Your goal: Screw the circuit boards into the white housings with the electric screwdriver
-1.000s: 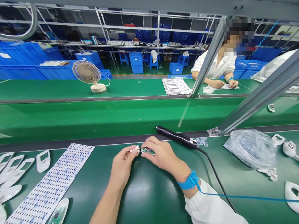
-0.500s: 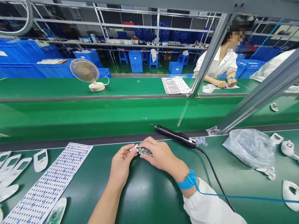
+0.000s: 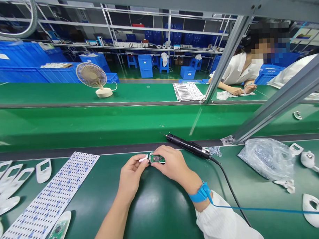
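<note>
Matte green mat (image 3: 162, 206) — circuit board (image 3: 157, 158) between left hand (image 3: 130, 176) and right hand (image 3: 171, 164)

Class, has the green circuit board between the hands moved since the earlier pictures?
Yes: the green circuit board now sits nearer the dark bench rail, so it has shifted away from the person.

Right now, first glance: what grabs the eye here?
At lower centre, the left hand and right hand pinch a small green circuit board. Just beyond them lies a corded black electric screwdriver, and a blue wrist strap circles the right wrist. Farther off, a white desk fan stands on the far green bench, before stacked blue crates.
</note>
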{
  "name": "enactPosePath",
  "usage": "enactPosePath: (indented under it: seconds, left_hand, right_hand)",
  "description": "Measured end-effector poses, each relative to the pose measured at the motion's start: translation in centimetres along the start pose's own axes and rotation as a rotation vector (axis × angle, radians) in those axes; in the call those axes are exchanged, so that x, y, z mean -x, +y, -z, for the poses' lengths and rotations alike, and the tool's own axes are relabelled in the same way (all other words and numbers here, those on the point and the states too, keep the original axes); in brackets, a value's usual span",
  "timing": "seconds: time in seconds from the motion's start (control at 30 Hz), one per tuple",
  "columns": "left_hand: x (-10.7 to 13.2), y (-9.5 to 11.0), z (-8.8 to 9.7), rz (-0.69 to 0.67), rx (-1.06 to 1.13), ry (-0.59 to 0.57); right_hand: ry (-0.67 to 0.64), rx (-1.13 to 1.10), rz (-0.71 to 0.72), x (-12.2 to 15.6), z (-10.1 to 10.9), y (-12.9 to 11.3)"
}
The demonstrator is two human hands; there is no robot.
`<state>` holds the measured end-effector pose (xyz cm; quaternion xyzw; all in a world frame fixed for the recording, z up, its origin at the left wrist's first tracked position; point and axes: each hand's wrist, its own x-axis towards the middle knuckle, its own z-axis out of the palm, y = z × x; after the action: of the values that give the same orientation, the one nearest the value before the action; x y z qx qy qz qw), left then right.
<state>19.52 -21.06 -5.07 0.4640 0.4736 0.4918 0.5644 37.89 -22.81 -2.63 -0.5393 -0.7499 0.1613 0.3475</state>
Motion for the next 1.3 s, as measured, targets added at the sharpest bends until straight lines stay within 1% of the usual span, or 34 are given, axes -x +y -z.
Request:
enactPosePath:
  seconds: [0.07,0.17,0.3,0.43,0.67,0.87,1.0,1.3]
  left_hand:
    - [0.1,0.3,0.0,-0.017,-0.024,0.006]
    - [0.0,0.4,0.1,0.000,-0.063,0.005]
    - [0.0,0.3,0.2,0.026,-0.097,-0.051]
    - [0.1,0.3,0.1,0.033,-0.082,-0.097]
    - [0.5,0.7,-0.1,-0.005,-0.070,-0.085]
    - [0.8,1.3,-0.8,-0.027,-0.070,-0.039]
    - [0.8,1.4,-0.7,-0.043,-0.040,-0.013]
    - [0.9,0.8,-0.9,-0.108,-0.033,-0.040]
  right_hand:
    - [0.010,0.003,0.007,0.0,0.1,0.0]
    - [0.010,0.002,0.031,0.1,0.1,0.0]
    - [0.009,0.006,0.062,0.1,0.1,-0.1]
    - [0.027,0.001,0.092,0.1,-0.1,0.0]
    - [0.103,-0.018,0.176,0.2,-0.6,0.1]
    - [0.056,-0.050,0.135,0.2,-0.4,-0.1]
    - [0.087,-0.124,0.120,0.0,-0.2,-0.3]
    - [0.119,-0.117,0.088,0.0,-0.5,-0.3]
